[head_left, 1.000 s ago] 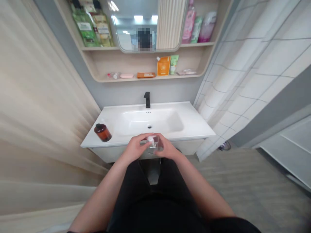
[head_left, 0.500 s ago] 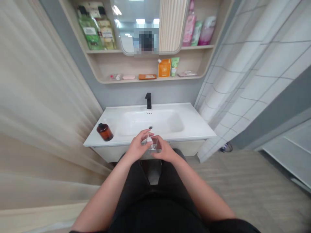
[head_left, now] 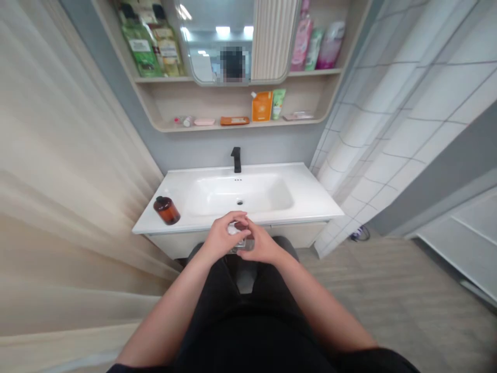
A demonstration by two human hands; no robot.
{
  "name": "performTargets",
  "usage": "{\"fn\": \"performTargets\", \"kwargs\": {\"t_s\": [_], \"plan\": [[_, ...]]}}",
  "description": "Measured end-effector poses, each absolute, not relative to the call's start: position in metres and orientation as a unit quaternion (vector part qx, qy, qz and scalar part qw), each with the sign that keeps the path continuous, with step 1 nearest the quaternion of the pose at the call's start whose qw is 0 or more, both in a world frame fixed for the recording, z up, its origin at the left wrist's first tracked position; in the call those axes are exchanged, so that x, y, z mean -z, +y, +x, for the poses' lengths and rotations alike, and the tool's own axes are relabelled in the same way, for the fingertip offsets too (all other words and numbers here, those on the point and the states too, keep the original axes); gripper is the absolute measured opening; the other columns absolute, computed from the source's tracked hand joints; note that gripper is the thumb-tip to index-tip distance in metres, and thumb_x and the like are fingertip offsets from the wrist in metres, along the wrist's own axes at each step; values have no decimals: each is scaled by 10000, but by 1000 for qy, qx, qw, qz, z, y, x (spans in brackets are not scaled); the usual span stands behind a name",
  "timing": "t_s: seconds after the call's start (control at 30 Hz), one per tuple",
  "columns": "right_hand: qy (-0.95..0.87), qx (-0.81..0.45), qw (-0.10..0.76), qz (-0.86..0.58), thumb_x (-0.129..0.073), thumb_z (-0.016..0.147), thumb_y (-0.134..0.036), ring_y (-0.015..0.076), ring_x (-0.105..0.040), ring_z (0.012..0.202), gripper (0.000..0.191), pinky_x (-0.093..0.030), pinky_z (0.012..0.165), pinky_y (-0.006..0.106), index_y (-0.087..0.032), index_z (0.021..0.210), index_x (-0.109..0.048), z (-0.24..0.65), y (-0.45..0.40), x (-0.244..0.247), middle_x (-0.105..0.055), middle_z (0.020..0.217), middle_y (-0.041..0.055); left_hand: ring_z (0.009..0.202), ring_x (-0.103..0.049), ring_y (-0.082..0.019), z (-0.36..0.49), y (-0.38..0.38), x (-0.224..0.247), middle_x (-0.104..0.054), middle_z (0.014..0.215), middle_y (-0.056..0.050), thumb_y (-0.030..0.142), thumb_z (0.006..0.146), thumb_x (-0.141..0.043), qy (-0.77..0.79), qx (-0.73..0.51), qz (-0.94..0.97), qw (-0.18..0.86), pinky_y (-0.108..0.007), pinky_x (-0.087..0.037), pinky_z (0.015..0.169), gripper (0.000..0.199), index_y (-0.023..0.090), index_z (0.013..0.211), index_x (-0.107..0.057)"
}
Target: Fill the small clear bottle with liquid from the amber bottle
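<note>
Both hands meet just in front of the white washbasin [head_left: 310,199], around a small clear container [head_left: 247,243] with a white part at its top. My left hand [head_left: 223,235] is curled around its left side. My right hand [head_left: 261,242] wraps its right side, fingertips close to those of the left. The fingers cover much of the container, so its full shape is hidden. An amber bottle with a dark cap [head_left: 167,211] stands on the basin's left end, away from both hands.
A black faucet [head_left: 236,159] rises behind the basin. Above, a wall shelf [head_left: 217,128] holds an orange pouch [head_left: 262,106], a green tube [head_left: 278,103] and several bottles around a mirror [head_left: 217,31]. Curtains hang left [head_left: 58,181] and right [head_left: 373,129].
The fingers of both hands have closed in over the top of the clear container, hiding more of it. Both hands sit slightly lower. The view has shifted a little.
</note>
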State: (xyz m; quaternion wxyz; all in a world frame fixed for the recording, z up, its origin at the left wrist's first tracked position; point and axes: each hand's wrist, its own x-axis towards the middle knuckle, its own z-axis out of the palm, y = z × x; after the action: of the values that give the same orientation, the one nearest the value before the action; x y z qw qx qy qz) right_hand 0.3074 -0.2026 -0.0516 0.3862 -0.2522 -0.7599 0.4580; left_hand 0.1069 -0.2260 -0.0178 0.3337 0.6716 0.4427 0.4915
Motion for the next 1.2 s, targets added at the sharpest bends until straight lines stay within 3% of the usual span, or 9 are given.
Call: {"fn": "performTargets", "kwargs": {"t_s": [0.2,0.33,0.5,0.8,1.0,1.2], "plan": [[-753,-450,400,-265,-845,741,-204,284,-756,1150,680,-625,1045,446,-266,1378,-612,313,-204,53,-754,1315,59,1289,-772,-328,102,-228,28,-828,1312,-131,406,900,-864,391,-498,663,400,-488,-576,1184,533,238,1393,-750],[-760,-459,385,-251,-852,741,-204,292,-738,1210,716,-624,1053,441,-273,1410,-606,312,-207,55,-734,1383,74,1169,-801,-314,104,-231,26,-846,1082,-71,354,835,-911,442,-493,658,357,-480,-590,1158,480,244,1287,-793],[-737,-467,399,-281,-853,758,-221,254,-745,1098,610,-637,979,408,-250,1317,-612,313,-207,58,-747,1300,66,1303,-770,-316,98,-233,28,-832,1324,-108,392,937,-829,395,-479,686,379,-477,-576,1201,446,249,1358,-788],[-738,-449,406,-299,-863,768,-232,264,-753,1184,676,-632,1057,455,-278,1387,-595,316,-207,69,-743,1359,69,1109,-830,-291,95,-230,36,-875,1181,-116,418,867,-900,466,-547,622,311,-436,-648,1078,405,214,1213,-859],[-728,-438,402,-341,-880,764,-252,269,-766,1163,677,-653,1033,470,-269,1373,-585,314,-207,72,-744,1353,86,1181,-817,-287,99,-251,15,-866,1253,-70,345,926,-851,501,-549,633,216,-432,-628,1137,315,268,1230,-875],[-740,-427,394,-340,-873,780,-244,267,-771,1165,676,-654,1049,482,-271,1390,-584,315,-209,73,-747,1376,86,1096,-843,-281,100,-245,26,-863,1234,-142,399,879,-908,447,-606,551,360,-430,-680,1023,432,195,1249,-822]]}}
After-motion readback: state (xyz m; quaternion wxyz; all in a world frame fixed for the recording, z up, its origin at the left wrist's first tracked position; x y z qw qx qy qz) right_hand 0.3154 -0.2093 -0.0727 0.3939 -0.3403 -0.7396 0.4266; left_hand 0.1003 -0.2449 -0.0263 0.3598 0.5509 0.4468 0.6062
